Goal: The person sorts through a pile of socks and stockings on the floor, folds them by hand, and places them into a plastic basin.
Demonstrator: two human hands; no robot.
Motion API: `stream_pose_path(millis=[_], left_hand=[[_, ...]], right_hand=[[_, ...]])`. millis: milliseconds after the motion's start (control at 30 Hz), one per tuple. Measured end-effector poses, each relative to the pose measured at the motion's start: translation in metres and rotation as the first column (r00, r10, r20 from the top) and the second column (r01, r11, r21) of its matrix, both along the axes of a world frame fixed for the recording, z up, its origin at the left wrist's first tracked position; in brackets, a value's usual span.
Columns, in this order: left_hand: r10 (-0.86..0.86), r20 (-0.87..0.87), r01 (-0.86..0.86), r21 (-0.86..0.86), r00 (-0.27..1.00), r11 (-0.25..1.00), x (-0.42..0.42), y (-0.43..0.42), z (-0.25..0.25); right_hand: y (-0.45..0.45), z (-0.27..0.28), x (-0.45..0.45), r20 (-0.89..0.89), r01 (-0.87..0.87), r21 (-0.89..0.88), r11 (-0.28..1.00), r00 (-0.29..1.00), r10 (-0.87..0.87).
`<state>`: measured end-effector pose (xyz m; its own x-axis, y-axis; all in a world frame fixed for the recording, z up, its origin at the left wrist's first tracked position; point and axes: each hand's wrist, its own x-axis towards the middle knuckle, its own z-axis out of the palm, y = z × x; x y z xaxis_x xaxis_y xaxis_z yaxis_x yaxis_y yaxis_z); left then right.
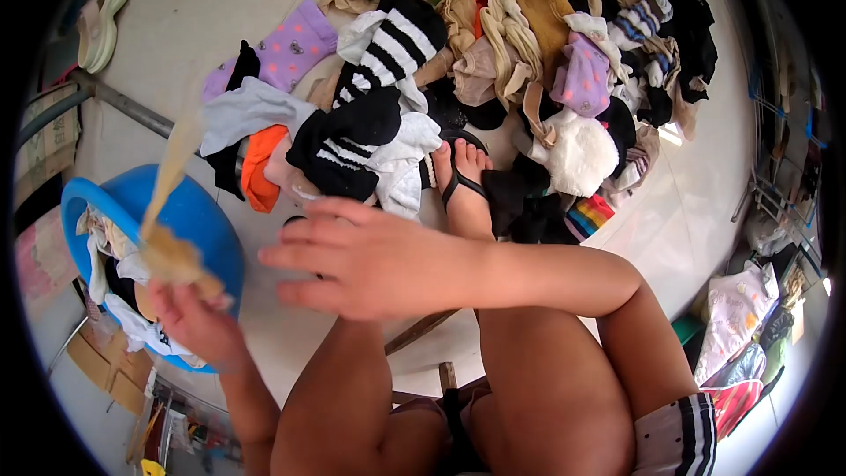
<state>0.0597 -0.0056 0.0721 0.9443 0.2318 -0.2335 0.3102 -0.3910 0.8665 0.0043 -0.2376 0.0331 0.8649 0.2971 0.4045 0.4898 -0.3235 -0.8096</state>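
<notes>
Tub (220, 238) holds white and black socks (135, 323); left hand (198, 322) pinches a tan sock (176, 253), blurred, at the tub's edge; right hand (351, 262) hangs spread, seemingly empty, near the pile (504, 40).

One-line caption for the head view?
Left hand holds tan cloth near a blue basin, socks heaped on the floor.

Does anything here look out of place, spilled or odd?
Slightly: loose socks lie jumbled straight on the tiled floor, outside the blue basin, and two lilac dotted socks, seemingly a pair, lie apart. No clear damage shows.
</notes>
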Motion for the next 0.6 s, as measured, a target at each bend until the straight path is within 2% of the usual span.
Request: stream_pose_path(millis=[67,133,167,200,233,267,333,367,400,433,467,500,533,600], left_hand=[[0.064,0.291,-0.093,0.087,0.955,0.992,0.024,0.052,0.013],[0.149,0.292,-0.221,0.234,0.945,0.947,0.032,0.162,0.017],[0.147,0.294,-0.22,0.237,0.945,0.946,0.025,0.191,0.011],[0.161,0.225,-0.248,0.444,0.961,0.861,0.017,0.214,0.003],[0.188,0.161,-0.247,0.628,0.969,0.738,0.016,0.223,-0.002],[0.278,0.124,-0.298,0.568,0.953,0.767,0.008,0.199,-0.001],[-0.002,0.193,-0.148,0.759,0.981,0.633,-0.008,0.145,0.002],[0.004,0.189,-0.149,0.762,0.982,0.63,-0.017,0.115,-0.001],[-0.058,0.225,-0.119,0.696,0.973,0.708,-0.023,0.083,-0.007],[-0.114,0.268,-0.083,0.625,0.957,0.776,-0.027,0.06,-0.012],[-0.311,0.194,0.098,0.687,0.93,0.72,-0.03,0.046,-0.017],[-0.494,0.104,0.27,0.731,0.864,0.627,-0.033,0.035,-0.021],[-0.485,0.102,0.265,0.731,0.868,0.629,-0.035,0.022,-0.022],[-0.648,-0.139,0.508,0.749,0.749,0.425,-0.036,0.002,-0.021]], right_hand=[[-0.016,-0.025,0.013,-0.125,0.122,-0.031,0.992,0.984,-0.125],[-0.046,-0.055,0.018,-0.421,0.28,-0.243,0.929,0.832,-0.362],[-0.066,-0.069,0.016,-0.388,0.364,-0.364,0.857,0.777,-0.495],[-0.085,-0.084,0.014,-0.459,0.349,-0.51,0.786,0.663,-0.592],[-0.109,-0.101,0.007,-0.394,0.343,-0.59,0.731,0.668,-0.632],[-0.127,-0.111,-0.001,-0.326,0.337,-0.665,0.666,0.671,-0.666],[-0.142,-0.111,-0.017,-0.303,0.238,-0.748,0.62,0.708,-0.638],[-0.139,-0.109,-0.021,-0.293,0.212,-0.789,0.577,0.696,-0.656],[-0.134,-0.108,-0.024,-0.294,0.206,-0.788,0.581,0.703,-0.648],[-0.128,-0.108,-0.027,-0.207,0.174,-0.833,0.525,0.781,-0.589],[-0.122,-0.11,-0.029,-0.123,0.151,-0.875,0.46,0.849,-0.513],[-0.115,-0.114,-0.032,-0.155,0.164,-0.853,0.496,0.827,-0.54],[-0.115,-0.12,-0.033,-0.157,0.158,-0.852,0.498,0.832,-0.532],[-0.117,-0.131,-0.03,-0.131,0.372,-0.72,0.587,0.757,-0.64]])
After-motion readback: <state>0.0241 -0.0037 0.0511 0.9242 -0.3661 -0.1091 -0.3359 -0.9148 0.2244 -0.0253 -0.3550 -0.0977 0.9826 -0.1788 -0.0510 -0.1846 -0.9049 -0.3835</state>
